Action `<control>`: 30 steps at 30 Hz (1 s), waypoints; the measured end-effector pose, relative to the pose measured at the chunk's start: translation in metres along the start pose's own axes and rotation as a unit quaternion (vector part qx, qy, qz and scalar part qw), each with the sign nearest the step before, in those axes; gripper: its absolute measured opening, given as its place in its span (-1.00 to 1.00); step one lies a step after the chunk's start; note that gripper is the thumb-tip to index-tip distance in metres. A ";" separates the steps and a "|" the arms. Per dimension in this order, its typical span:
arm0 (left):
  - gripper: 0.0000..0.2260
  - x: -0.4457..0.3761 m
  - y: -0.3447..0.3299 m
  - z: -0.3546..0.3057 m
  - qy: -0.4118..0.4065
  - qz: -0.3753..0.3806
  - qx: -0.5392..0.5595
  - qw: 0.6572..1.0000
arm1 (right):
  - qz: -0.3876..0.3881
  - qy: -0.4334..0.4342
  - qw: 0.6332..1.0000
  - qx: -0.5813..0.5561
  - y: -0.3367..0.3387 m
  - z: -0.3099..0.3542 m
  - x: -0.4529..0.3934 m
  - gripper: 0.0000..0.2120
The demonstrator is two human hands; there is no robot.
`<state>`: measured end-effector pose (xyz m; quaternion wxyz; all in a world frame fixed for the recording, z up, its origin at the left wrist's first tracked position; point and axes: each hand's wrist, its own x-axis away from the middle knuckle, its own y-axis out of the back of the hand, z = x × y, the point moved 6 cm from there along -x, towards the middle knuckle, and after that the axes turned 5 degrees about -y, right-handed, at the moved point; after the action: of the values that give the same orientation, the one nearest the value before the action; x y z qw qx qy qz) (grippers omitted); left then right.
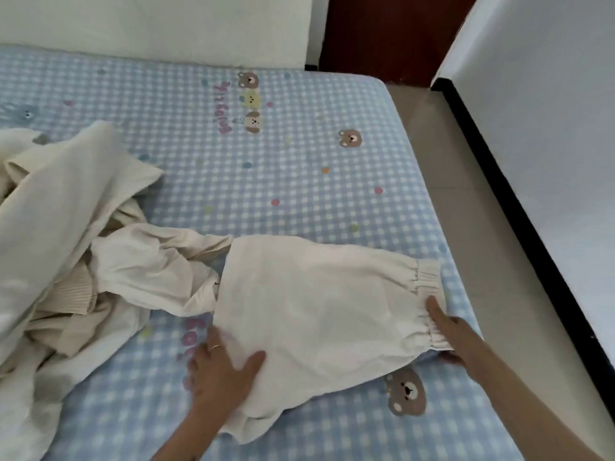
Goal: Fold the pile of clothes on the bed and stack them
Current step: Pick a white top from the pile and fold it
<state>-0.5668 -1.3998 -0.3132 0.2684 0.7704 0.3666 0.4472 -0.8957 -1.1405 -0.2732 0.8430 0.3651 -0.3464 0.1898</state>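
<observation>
**Cream trousers half folded on the checked bed**

Much of the left hand [221,367] was hard to read: its fingertips were blurred, and the thumb lay over the cloth edge while the other fingers spread flat on the sheet beside it, a ring on one. Of the right hand [451,334] only a straight forefinger and the knuckles showed clearly, pressing on the elastic waistband [427,294]; its remaining fingers went under the cloth, so I cannot tell whether they were apart or clamped on it. The pile of clothes [60,234] ran off the frame at 9 o'clock.

Pink writing on the bed sheet [299,181] appeared upside down near 12 o'clock beside printed bears; it could not be read. More pink letters were partly covered at the trousers' near-left edge.

The trousers [316,307], plain cream and slightly creased, lay flat towards 5 o'clock of the bed, the gathered waistband at 3 o'clock near the mattress edge. Their legs trailed crumpled towards 9 o'clock, touching the pile, where ribbed beige knit [71,296] showed among pale garments.
</observation>
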 end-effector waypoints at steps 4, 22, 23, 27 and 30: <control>-0.24 0.010 -0.012 -0.003 0.011 0.049 0.162 0.986 | 0.063 0.013 0.998 -0.016 -0.013 0.001 0.016 -0.48; -0.22 0.060 -0.055 -0.024 -0.306 0.026 -0.252 0.918 | -0.161 0.276 0.787 0.528 -0.029 -0.045 0.059 -0.18; -0.20 0.053 -0.063 -0.016 -0.293 0.040 -0.247 0.923 | -0.158 0.277 0.778 0.542 -0.031 -0.051 0.049 -0.18; -0.18 0.040 -0.072 -0.009 -0.285 0.107 -0.266 0.915 | -0.134 0.280 0.769 0.559 -0.040 -0.049 0.041 -0.19; -0.26 0.047 -0.044 -0.012 -0.251 0.117 -0.217 0.936 | -0.196 0.263 0.797 0.507 -0.040 -0.019 0.073 -0.16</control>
<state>-0.5759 -1.3349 -0.3170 0.4580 0.8182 0.0891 0.3359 -0.8144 -1.1482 -0.2494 0.6149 0.7364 0.1135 0.2582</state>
